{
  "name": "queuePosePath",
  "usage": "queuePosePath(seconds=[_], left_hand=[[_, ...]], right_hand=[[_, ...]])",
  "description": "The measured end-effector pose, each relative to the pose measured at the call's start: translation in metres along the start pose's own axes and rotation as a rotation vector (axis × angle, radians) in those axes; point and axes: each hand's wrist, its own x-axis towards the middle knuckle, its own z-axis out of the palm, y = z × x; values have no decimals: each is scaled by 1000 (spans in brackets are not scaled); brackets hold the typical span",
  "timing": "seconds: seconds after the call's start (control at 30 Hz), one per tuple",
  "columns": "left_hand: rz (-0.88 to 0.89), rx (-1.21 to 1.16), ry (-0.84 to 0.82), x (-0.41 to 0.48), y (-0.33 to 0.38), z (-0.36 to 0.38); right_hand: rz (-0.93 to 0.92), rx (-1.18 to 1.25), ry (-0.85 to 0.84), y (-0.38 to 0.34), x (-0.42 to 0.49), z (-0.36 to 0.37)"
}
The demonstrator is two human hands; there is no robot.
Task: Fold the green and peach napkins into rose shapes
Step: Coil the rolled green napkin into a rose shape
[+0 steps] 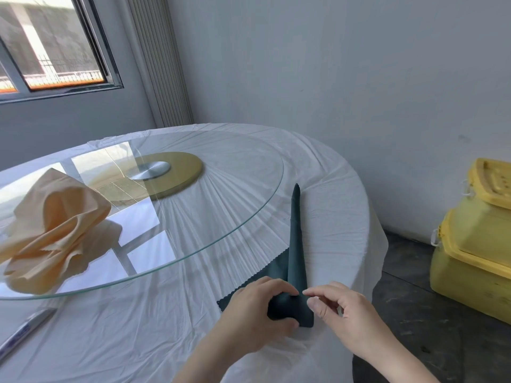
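Observation:
The dark green napkin (296, 244) lies on the white tablecloth as a long narrow strip pointing away from me, with a flat zigzag-edged flap spreading to its left. My left hand (257, 316) grips the near end, thumb and fingers curled round a rolled part. My right hand (340, 313) hovers just right of that end with fingers loosely bent, index tip touching or nearly touching the cloth. The peach napkin (55, 225) sits shaped like a ruffled flower on the glass turntable at the left.
A round glass turntable (249, 205) on a gold base covers the table's middle. A pen-like object (25, 333) lies near the front left. Stacked yellow plastic bins (475, 244) stand on the floor to the right. The table edge curves close behind the green napkin.

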Motion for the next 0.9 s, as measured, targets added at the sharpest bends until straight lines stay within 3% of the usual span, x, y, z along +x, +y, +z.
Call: queuePosePath(seconds=[0.37,0.6,0.9], left_hand=[[-80,-101,-156,22,4,-17],[-100,-18,-403,18,4,-37],[-176,13,-442,31,9,-43]], right_hand=[[55,4,-21,-2,-1,-1],[28,87,-20,-7,-15,15],[-4,-64,-37,-17,-15,9]])
